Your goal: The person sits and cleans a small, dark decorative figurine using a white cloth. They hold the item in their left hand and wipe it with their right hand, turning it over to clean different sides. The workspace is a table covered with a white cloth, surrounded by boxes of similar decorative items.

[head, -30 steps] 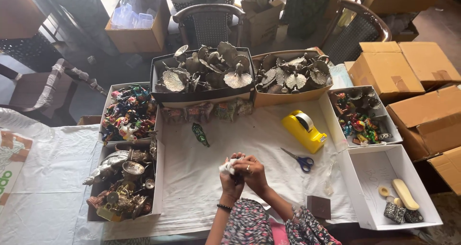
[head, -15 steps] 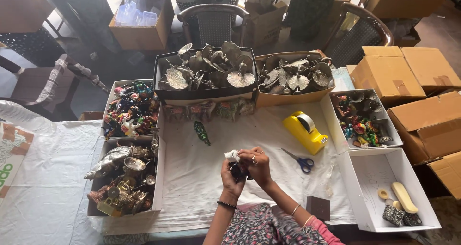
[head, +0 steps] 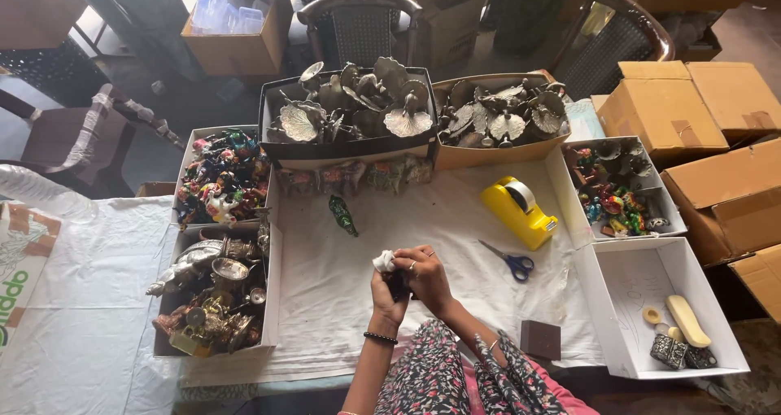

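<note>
Both my hands meet over the white cloth at the table's near edge. My left hand (head: 386, 294) grips a small dark object, with a bit of white wrapping (head: 382, 260) sticking out above the fingers. My right hand (head: 426, 273) closes over the same object from the right, a ring on one finger. The object itself is mostly hidden by my fingers. A small green figurine (head: 342, 215) lies on the cloth just beyond my hands. Blue-handled scissors (head: 508, 259) lie to the right, and a yellow tape dispenser (head: 518, 211) stands behind them.
Boxes ring the cloth: metal leaf-shaped pieces in a dark tray (head: 346, 148) and a brown box (head: 488, 151) at the back, coloured figurines (head: 221, 179) and brass items (head: 213, 294) on the left, white boxes (head: 628, 293) on the right. A small brown block (head: 540, 338) sits by my right forearm. Cardboard cartons (head: 679, 110) stand at far right.
My hands have stayed in the same place and kept turning the small object; the white wrapping now shows at the upper left of my fingers. The camera shifted slightly.
</note>
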